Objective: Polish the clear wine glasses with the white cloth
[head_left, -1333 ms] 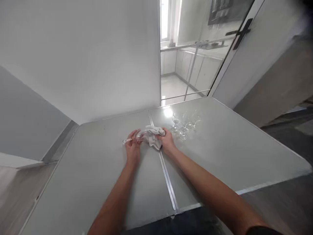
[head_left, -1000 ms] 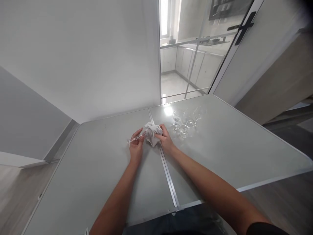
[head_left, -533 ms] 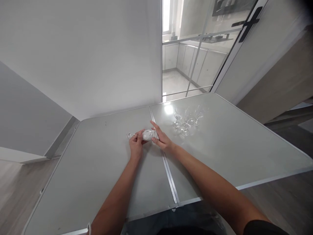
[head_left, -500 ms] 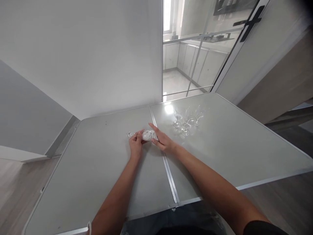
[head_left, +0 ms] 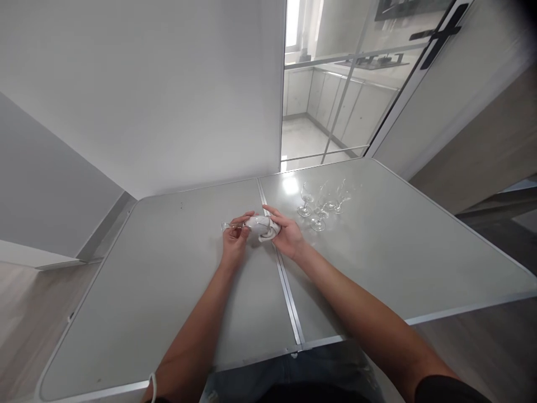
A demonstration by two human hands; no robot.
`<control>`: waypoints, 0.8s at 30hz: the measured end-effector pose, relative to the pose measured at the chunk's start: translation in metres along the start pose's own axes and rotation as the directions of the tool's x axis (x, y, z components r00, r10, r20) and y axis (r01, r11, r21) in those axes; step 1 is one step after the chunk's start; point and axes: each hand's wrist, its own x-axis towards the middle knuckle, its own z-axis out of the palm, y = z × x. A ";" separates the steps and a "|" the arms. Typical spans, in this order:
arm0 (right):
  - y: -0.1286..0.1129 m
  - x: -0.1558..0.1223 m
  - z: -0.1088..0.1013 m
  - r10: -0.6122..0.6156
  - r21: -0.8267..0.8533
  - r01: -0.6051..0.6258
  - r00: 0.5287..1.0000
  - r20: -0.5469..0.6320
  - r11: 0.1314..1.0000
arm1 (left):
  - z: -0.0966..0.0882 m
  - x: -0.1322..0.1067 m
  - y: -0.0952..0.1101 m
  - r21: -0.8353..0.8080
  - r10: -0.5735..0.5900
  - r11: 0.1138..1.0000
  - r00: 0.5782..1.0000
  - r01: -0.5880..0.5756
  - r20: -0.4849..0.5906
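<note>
A clear stemmed wine glass (head_left: 255, 225) lies sideways between my hands above the table, its foot pointing left. My left hand (head_left: 235, 242) is closed around the stem and the base of the bowl. At the glass's mouth, my right hand (head_left: 290, 235) holds a white cloth (head_left: 271, 232). White fabric shows through the bowl, and a folded end hangs out at the rim. The right fingertips are partly hidden by the cloth.
Several clear stemmed glasses (head_left: 318, 225) stand in a cluster to the right on the grey folding table (head_left: 377, 252). A metal seam (head_left: 289, 296) crosses the tabletop. Behind it are a white wall (head_left: 188, 101) and a glass-paned door (head_left: 335, 112).
My right hand has turned around the mouth of the glass, and more of the white cloth now shows outside the rim. The glass has shifted slightly right with my hands.
</note>
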 end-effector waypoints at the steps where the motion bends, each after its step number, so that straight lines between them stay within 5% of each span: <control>1: 0.000 0.000 0.000 -0.004 0.018 0.004 1.000 -0.019 1.000 | 0.000 0.000 0.001 -0.032 0.002 0.999 1.000 -0.002 0.020; 3: 0.001 -0.002 0.003 -0.055 -0.045 0.054 0.998 -0.034 0.998 | -0.001 0.001 0.001 -0.069 -0.009 0.998 1.000 0.011 0.019; 6: 0.003 -0.009 0.007 -0.222 -0.372 0.224 0.974 0.047 0.901 | -0.002 0.000 0.000 -0.050 -0.046 0.998 0.995 0.041 -0.094; 9: 0.002 -0.012 0.005 -0.304 -0.716 0.491 0.871 0.386 0.497 | -0.002 0.000 -0.003 -0.026 -0.114 0.993 0.964 0.111 -0.239; 12: 0.000 -0.009 -0.001 -0.070 -0.721 0.692 0.721 0.689 0.034 | -0.004 0.001 -0.008 -0.014 -0.164 0.985 0.920 0.170 -0.355; 15: 0.000 -0.007 -0.004 0.040 -0.652 0.742 0.664 0.747 -0.155 | -0.005 0.003 -0.013 0.008 -0.141 0.987 0.886 0.161 -0.442; 17: 0.002 -0.009 -0.002 0.020 -0.666 0.736 0.673 0.740 -0.124 | -0.005 0.004 -0.014 -0.004 -0.146 0.987 0.880 0.162 -0.452; 19: 0.005 -0.012 0.003 -0.027 -0.727 0.686 0.728 0.685 0.029 | -0.004 0.005 -0.013 -0.019 -0.161 0.985 0.888 0.170 -0.431; 22: 0.007 -0.015 0.009 -0.155 -0.739 0.495 0.862 0.482 0.456 | -0.003 0.007 -0.011 -0.017 -0.135 0.990 0.912 0.139 -0.388; 24: 0.008 -0.013 0.009 -0.202 -0.590 0.341 0.936 0.289 0.732 | -0.001 0.006 -0.008 -0.011 -0.107 0.994 0.936 0.110 -0.335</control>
